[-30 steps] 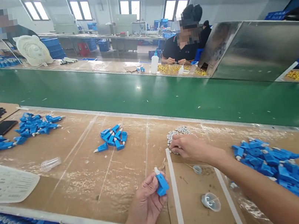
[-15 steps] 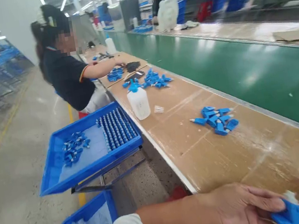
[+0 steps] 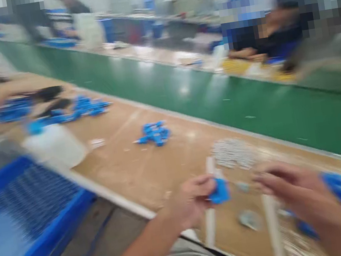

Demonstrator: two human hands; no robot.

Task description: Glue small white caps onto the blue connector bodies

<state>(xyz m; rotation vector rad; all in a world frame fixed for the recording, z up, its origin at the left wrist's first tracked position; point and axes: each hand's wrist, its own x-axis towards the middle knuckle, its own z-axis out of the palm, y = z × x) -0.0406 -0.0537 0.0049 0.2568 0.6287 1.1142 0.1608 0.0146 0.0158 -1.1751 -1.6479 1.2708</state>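
Pinches a small blue plastic part (image 3: 218, 190) in the left hand (image 3: 189, 202) above the brown-topped bench (image 3: 121, 165), near a pale-grey pile of small pieces (image 3: 232, 153) at one o'clock. Extends the right hand (image 3: 291, 185) at three o'clock, with fingers too blurred to tell if gripping.

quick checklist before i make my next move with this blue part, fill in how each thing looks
1. Blue part held in the left hand: ok
2. Right hand apart from the blue part: ok
3. A piece between the right hand's fingers: cannot tell, too blurred
4. Pile of small grey pieces in plain sight: ok
5. Clear cup untouched by both hands: ok
6. View sharp enough to inspect the blue part: not ok, blurred
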